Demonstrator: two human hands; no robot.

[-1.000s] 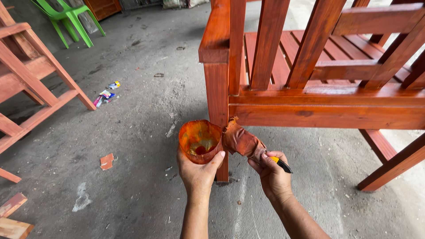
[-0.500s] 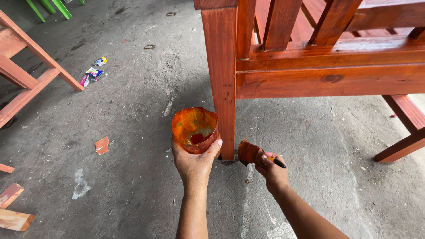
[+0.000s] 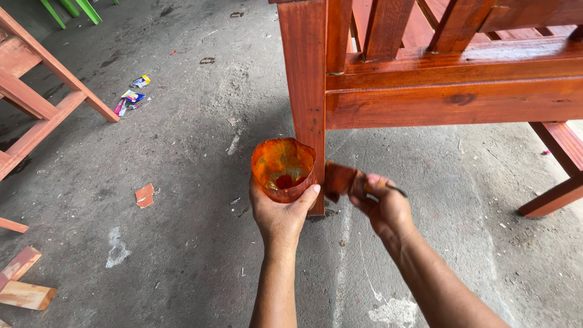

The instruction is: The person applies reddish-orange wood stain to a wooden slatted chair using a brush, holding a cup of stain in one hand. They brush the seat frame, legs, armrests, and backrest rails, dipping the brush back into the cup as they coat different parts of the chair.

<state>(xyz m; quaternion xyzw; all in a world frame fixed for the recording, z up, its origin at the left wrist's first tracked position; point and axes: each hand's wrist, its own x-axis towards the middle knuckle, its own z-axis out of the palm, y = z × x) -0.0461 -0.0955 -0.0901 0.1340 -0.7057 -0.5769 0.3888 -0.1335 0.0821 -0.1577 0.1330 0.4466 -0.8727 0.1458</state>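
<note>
Stain cup (image 3: 283,169), a cut-down plastic container streaked orange with a small red-brown pool at the bottom, sits in the left hand (image 3: 280,214), held up just to the left of the bench's front leg. At the far left stands an unfinished wooden frame (image 3: 36,103), with offcuts (image 3: 24,285) near it on the concrete floor (image 3: 182,255), a scrap of reddish card (image 3: 144,195) a little right of them, and bright wrappers (image 3: 130,98) farther off. The left fingers (image 3: 306,195) wrap the cup's lower wall from beneath, thumb on the right side, closed on it.

I'd judge the cup light and thin-walled: its rim is already bent out of round, so a hard squeeze would buckle it and slop the liquid. Its sides look wet and slick with stain, so low down, cradled from under the base, seems the safest hold, kept upright.

Right of the cup is the leg (image 3: 308,103) of the red-stained wooden bench (image 3: 461,91), glossy and apparently wet. The right hand (image 3: 384,203) is just right of the leg, near its lower part, fingers curled closed around a stained rag or brush head (image 3: 340,180) that presses against the leg, with a dark thin handle (image 3: 396,190) poking out to the right. That piece looks soft and soaked; a firm pinch near the handle should keep it from slipping.
</note>
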